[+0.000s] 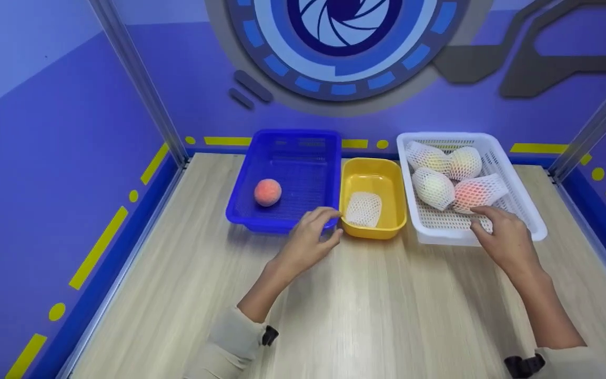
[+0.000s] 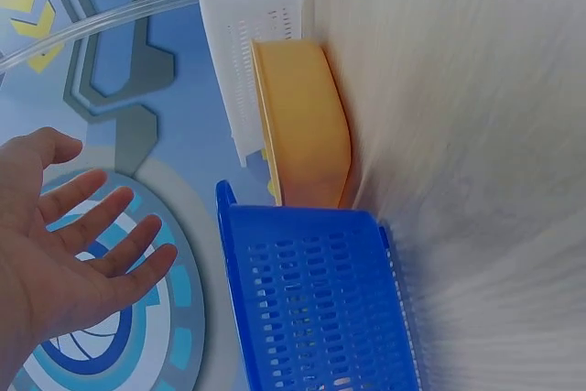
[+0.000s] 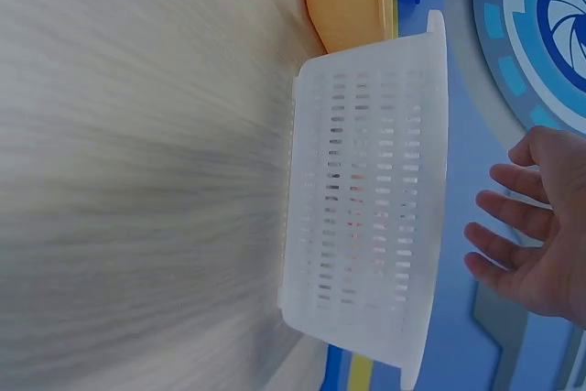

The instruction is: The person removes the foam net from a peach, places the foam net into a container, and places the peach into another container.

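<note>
My left hand (image 1: 311,239) hovers at the near right corner of the blue basket (image 1: 240,210), fingers relaxed and holding nothing. In the left wrist view its fingers (image 2: 124,254) spread loosely apart. Over the near edge of the white basket (image 1: 537,226) is my right hand (image 1: 505,237), also holding nothing, fingertips close to a reddish fruit in a foam net (image 1: 474,193). Several net-wrapped round fruits, including a pale one (image 1: 432,187), lie in that basket. One bare pinkish-orange round fruit (image 1: 268,192) sits in the blue basket. An empty white foam net (image 1: 364,209) lies in the yellow bin (image 1: 374,231).
The three containers stand side by side at the back of the wooden table (image 1: 366,305), the yellow one in the middle. Behind them rises a blue printed wall (image 1: 192,79). Metal posts (image 1: 145,89) mark the back corners.
</note>
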{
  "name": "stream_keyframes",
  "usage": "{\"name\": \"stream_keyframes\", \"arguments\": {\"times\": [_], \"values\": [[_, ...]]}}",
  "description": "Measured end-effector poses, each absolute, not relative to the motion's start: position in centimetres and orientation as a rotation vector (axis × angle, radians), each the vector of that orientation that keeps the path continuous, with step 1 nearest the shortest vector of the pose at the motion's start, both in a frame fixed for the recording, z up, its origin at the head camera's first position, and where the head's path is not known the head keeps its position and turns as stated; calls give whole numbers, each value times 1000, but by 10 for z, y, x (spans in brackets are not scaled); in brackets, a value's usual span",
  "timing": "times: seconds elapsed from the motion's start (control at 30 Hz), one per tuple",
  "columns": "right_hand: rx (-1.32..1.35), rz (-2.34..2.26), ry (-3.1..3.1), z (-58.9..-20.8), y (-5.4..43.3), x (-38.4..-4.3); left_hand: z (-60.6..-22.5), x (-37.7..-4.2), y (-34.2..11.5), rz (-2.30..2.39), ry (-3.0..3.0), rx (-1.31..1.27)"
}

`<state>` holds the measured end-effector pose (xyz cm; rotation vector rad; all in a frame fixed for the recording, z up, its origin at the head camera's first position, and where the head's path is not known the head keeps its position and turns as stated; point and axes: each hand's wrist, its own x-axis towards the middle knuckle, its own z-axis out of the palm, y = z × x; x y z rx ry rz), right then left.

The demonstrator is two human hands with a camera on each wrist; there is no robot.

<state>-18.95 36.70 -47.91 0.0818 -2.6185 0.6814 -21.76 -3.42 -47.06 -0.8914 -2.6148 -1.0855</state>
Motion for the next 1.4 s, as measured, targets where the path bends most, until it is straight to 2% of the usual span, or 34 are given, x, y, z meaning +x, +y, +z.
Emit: {"name": "stream_keyframes", "arguments": {"times": [0.7, 1.17, 1.4], "values": [[-105, 670, -2808, -476, 398, -216, -505, -216, 27, -1155, -2691, -1016], [-221, 737, -2964, -476, 419, -243, -520, -232, 71, -1598, -2615, -898], [-335, 880, -3112, -477, 431, -256, -526, -239, 97, -1781, -2615, -725]]}}
